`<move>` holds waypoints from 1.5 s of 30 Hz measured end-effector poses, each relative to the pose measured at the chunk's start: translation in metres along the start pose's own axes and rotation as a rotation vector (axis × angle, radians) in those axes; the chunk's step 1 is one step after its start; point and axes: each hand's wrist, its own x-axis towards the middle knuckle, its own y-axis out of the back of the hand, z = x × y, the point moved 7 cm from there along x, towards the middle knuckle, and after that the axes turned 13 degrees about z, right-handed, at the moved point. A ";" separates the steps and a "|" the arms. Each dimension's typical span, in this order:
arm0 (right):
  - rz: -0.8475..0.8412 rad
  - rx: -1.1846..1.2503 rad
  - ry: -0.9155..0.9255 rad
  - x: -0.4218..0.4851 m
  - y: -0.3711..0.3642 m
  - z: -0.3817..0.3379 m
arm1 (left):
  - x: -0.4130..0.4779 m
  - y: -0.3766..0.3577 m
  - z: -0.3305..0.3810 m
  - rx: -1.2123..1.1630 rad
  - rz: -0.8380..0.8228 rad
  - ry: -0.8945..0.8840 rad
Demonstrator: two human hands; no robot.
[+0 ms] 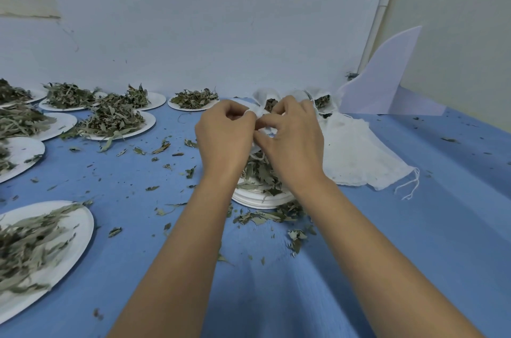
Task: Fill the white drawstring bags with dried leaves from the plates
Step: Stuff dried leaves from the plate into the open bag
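Both left hand (224, 133) and right hand (293, 138) pinch white cloth drawstring bag (258, 110), white paper plate (260, 200) at six o'clock; seemingly opening its mouth, leaves next.

makeshift packing workroom | blue-clothed table (387, 268) | many leaf plates (83, 216) | bare wall (221, 19)

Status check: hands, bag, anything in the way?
Left hand and right hand both pinch one white drawstring bag above the plate stack. Bag mostly hidden; fill unclear. Empty bags lie to the right; loose leaves litter the blue cloth.
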 end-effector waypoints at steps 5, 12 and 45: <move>-0.181 -0.051 0.034 -0.005 -0.013 0.001 | 0.002 -0.006 -0.006 -0.142 -0.100 0.174; -0.307 0.474 -0.301 -0.002 -0.017 0.007 | 0.012 0.010 -0.011 -0.027 0.067 0.079; -0.119 0.179 -0.345 0.008 0.004 0.038 | 0.008 0.003 -0.035 -0.186 0.088 0.163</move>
